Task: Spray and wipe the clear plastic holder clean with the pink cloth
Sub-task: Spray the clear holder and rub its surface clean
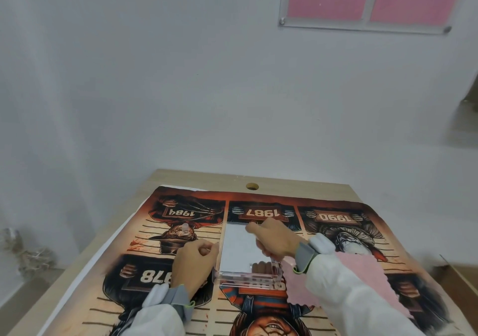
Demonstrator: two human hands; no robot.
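The clear plastic holder [236, 247] stands tilted on the printed cloth in the middle of the table, its base lip toward me. My left hand [192, 263] grips its left edge with curled fingers. My right hand [276, 237] grips its right edge, fingers wrapped behind the panel. The pink cloth [344, 281] lies flat on the table under my right forearm, just right of the holder. A small clear spray bottle [185, 229] stands to the left behind my left hand.
A printed poster cloth [333, 219] with year numbers covers the wooden table [284, 184], which has a round cable hole [252, 186] near the far edge. A white wall stands behind, with a pink-backed acrylic board [367, 2] mounted at upper right.
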